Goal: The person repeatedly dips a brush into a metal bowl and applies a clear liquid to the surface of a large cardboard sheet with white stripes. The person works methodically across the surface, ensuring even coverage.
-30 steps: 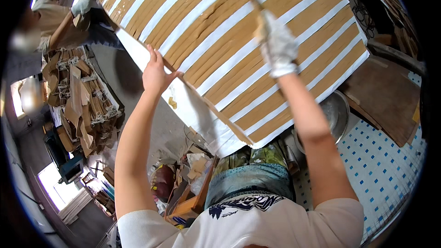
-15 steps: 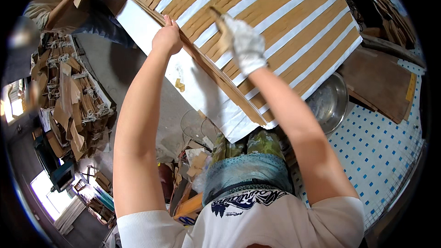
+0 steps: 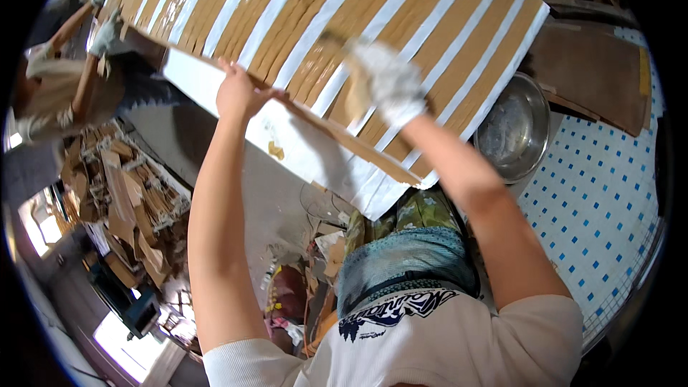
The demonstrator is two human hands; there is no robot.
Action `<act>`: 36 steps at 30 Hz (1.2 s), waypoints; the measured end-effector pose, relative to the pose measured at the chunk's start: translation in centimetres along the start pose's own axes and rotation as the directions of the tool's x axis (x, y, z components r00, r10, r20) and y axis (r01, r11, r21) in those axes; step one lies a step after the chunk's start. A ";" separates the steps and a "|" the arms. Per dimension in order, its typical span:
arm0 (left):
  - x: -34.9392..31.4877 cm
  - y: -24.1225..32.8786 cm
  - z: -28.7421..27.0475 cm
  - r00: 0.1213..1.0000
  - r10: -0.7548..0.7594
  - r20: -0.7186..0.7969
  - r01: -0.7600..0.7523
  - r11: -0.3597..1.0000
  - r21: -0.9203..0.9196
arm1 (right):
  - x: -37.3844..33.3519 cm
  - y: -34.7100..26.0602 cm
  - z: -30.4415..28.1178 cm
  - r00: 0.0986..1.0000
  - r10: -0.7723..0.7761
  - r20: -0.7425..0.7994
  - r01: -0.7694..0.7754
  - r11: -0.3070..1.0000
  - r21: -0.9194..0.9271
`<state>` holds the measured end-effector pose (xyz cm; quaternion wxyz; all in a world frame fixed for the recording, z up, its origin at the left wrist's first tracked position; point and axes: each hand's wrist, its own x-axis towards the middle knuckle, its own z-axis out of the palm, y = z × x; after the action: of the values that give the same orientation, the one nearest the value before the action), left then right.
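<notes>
Brown strips [image 3: 287,50] alternate with white bands on a large table, and several carry a wet-looking shine. My bare left hand [image 3: 242,94] lies at the near-left edge of the layer, fingers stretched and thumb spread along the edge. Over the strips, my right hand [image 3: 393,84] wears a white glove and is closed around a brush [image 3: 356,100]. Motion blurs the brush, and its dark tip [image 3: 335,37] points to the far left, close to the strips. White sheeting [image 3: 287,140] hangs out beneath the near edge.
A metal basin [image 3: 512,132] stands right of the table, beside brown boards [image 3: 588,72] and a blue-dotted white surface [image 3: 580,208]. At the far left, a co-worker's gloved hand [image 3: 107,34] touches the layer. Bundled cardboard scraps [image 3: 129,201] lie at left; clutter covers the floor near my legs.
My left hand has shifted along the edge and its thumb is now spread. The gloved right hand with the brush has swept nearer to me. More shine shows on the strips; the view has shifted.
</notes>
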<state>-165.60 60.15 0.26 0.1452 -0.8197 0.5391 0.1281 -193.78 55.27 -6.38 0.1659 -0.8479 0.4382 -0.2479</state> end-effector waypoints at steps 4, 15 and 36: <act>-1.2 0.8 -0.5 0.999 -0.049 -0.025 0.050 0.998 0.041 | -3.1 -3.1 -0.6 0.979 -0.130 0.156 0.104 0.981 0.161; -0.1 3.4 -0.3 0.988 -0.156 -0.015 0.156 0.987 0.047 | 17.6 28.3 -7.5 0.917 0.382 -0.112 -0.394 0.910 -0.125; -0.8 2.4 0.5 0.975 -0.216 0.044 0.214 0.976 0.029 | 28.8 36.0 -11.7 0.963 0.236 -0.126 -0.247 0.965 -0.083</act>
<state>-168.20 60.13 -0.19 0.1807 -0.8681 0.4452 0.1243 -209.99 10.60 -6.83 0.1276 -0.7794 0.5590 -0.2525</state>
